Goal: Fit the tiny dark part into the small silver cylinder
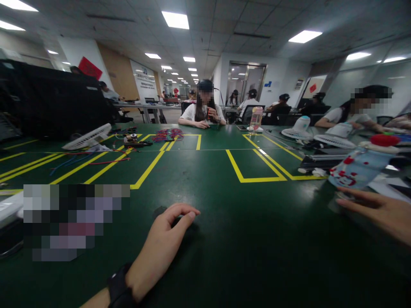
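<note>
Left hand (167, 239) resting on green bench (244, 239), fingers curled, holding nothing; right hand (379, 211) flat, fingers extended, empty, just below patterned bottle (356, 169) lying beyond its fingertips

The desk (205, 239) is coloured dark green and marked with yellow lines forming rectangles. Toward its far end, a bundle of red and blue wires (168, 134) is seen. At its right edge, a pale blue bottle (356, 169) patterned with red spots is capped in red. A black wristband (119, 287) is worn near its front edge.
</note>
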`<act>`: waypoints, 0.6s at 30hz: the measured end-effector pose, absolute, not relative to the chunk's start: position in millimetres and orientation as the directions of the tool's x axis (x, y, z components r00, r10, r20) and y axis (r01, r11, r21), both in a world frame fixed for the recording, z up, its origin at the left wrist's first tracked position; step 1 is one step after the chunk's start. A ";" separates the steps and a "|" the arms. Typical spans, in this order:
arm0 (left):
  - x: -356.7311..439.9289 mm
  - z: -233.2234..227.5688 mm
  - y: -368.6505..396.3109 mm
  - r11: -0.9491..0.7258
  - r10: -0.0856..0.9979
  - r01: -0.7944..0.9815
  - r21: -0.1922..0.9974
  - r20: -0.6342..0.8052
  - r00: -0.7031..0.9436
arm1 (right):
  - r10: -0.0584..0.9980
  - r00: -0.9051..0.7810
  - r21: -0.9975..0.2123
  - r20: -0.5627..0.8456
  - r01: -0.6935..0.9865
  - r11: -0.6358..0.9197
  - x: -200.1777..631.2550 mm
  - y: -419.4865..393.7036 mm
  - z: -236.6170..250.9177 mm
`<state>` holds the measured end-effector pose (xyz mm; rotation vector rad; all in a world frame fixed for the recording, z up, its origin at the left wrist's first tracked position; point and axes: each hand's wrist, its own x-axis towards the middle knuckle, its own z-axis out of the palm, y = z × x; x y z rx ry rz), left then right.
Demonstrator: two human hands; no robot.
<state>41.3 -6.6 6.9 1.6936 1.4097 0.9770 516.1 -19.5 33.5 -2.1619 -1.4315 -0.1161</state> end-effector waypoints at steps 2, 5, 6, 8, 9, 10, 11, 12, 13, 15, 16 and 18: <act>42.5 6.7 -7.1 -0.149 0.987 0.459 0.876 0.107 0.118 | 0.882 0.415 -0.411 0.225 0.861 -0.300 482.7 -21.1 33.6; 45.3 5.2 -6.2 -0.163 0.984 0.495 0.853 0.105 0.143 | 0.965 0.085 -0.484 0.247 0.874 0.047 408.9 -24.2 28.5; 46.1 4.8 -5.7 -0.173 0.981 0.506 0.845 0.103 0.163 | 0.963 -0.071 -0.504 0.259 0.841 0.197 380.6 -25.5 26.1; 46.9 4.5 -5.5 -0.198 0.973 0.515 0.834 0.105 0.204 | 0.916 -0.308 -0.549 0.256 0.733 0.400 325.5 -27.7 21.5; 47.0 5.0 -6.1 -0.216 0.968 0.512 0.831 0.115 0.221 | 0.885 -0.391 -0.577 0.253 0.673 0.462 301.4 -28.2 19.2; 46.9 6.0 -7.4 -0.237 0.964 0.506 0.829 0.135 0.231 | 0.856 -0.446 -0.602 0.261 0.618 0.505 281.2 -28.1 16.8; 46.8 7.6 -9.3 -0.262 0.958 0.499 0.826 0.162 0.235 | 0.836 -0.475 -0.624 0.276 0.573 0.532 265.4 -27.4 14.1; 47.0 9.7 -11.6 -0.291 0.951 0.491 0.821 0.194 0.241 | 0.829 -0.477 -0.644 0.292 0.542 0.539 254.3 -26.1 11.1; 47.7 12.2 -14.1 -0.325 0.941 0.483 0.813 0.225 0.254 | 0.833 -0.460 -0.668 0.306 0.520 0.533 247.5 -24.4 7.7; 51.2 17.7 -18.5 -0.389 0.915 0.470 0.792 0.270 0.301 | 0.858 -0.411 -0.729 0.308 0.477 0.491 243.5 -20.9 1.3; 54.0 20.3 -20.0 -0.410 0.904 0.466 0.784 0.279 0.325 | 0.870 -0.388 -0.761 0.303 0.452 0.466 244.5 -19.4 -1.3; 60.9 24.4 -21.0 -0.425 0.895 0.462 0.779 0.285 0.344 | 0.883 -0.371 -0.805 0.287 0.407 0.432 247.9 -17.6 -4.3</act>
